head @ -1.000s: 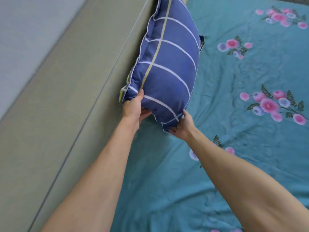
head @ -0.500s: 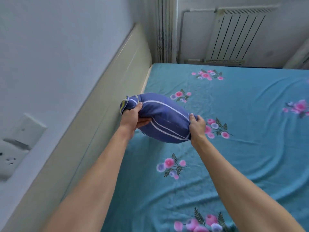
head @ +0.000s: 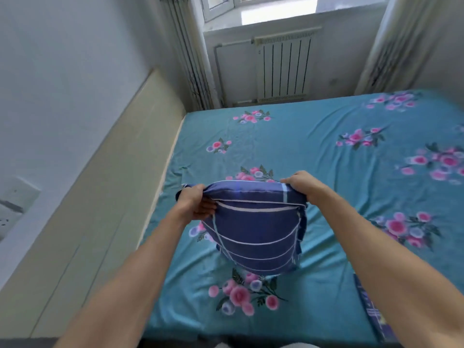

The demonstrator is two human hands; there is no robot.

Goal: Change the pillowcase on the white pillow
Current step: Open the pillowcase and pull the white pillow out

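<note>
A pillow in a dark blue pillowcase with thin white stripes hangs in the air over the middle of the bed. My left hand grips its upper left corner, fingers curled round the bunched cloth. My right hand grips the upper right corner from above. The pillow's lower end hangs toward me, above the sheet. The white pillow itself is hidden inside the case.
Below lies a teal bed sheet with pink flower prints. A beige headboard runs along the left wall. A radiator stands under the window at the far end. Another dark blue cloth lies at the bed's near right edge.
Both hands have carried the pillow away from the headboard to over the middle of the bed and turned it so it hangs from its top edge. My view has risen.
</note>
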